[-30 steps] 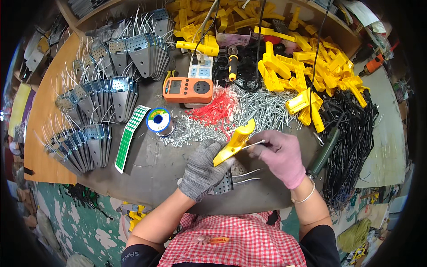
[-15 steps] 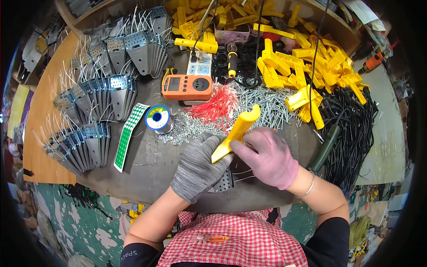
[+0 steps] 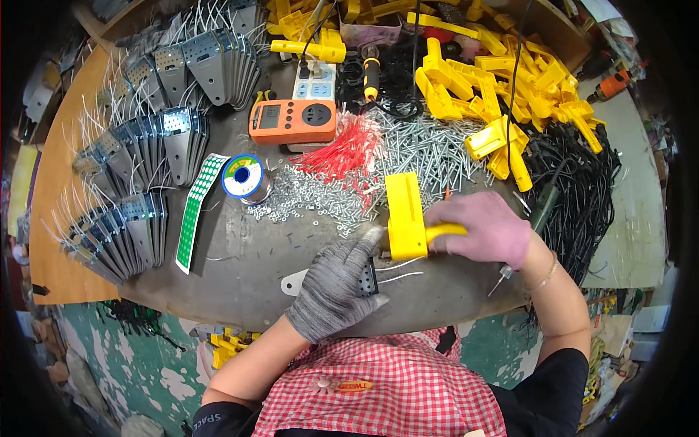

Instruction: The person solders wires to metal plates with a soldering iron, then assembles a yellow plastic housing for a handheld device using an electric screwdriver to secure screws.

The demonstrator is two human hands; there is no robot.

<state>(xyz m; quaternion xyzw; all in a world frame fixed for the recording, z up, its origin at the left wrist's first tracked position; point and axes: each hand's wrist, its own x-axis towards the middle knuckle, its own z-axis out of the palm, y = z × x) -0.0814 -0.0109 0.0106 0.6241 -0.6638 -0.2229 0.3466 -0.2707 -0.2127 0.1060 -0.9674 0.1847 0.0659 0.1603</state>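
My left hand, in a grey glove, lies over a flat metal bracket low on the table. Its thumb and fingers close around the bracket, whose rounded end shows on the left and perforated end on the right, with two white wires. One fingertip reaches the edge of a yellow plastic housing. That housing is held by my right hand, in a pink glove, with the fingers around its curved handle. Part of the grip is hidden behind the glove. Beside the right wrist lies a green-handled screwdriver-like tool, partly covered.
Bunches of wired metal brackets fill the left. Behind the hands are a solder spool, small nuts, screws, red-and-white leads and an orange meter. Yellow housings and black cables crowd the right.
The yellow housing has turned from upright and tilted to broad face up, handle toward the right. My left hand has shifted lower over the bracket; my right hand has moved right.
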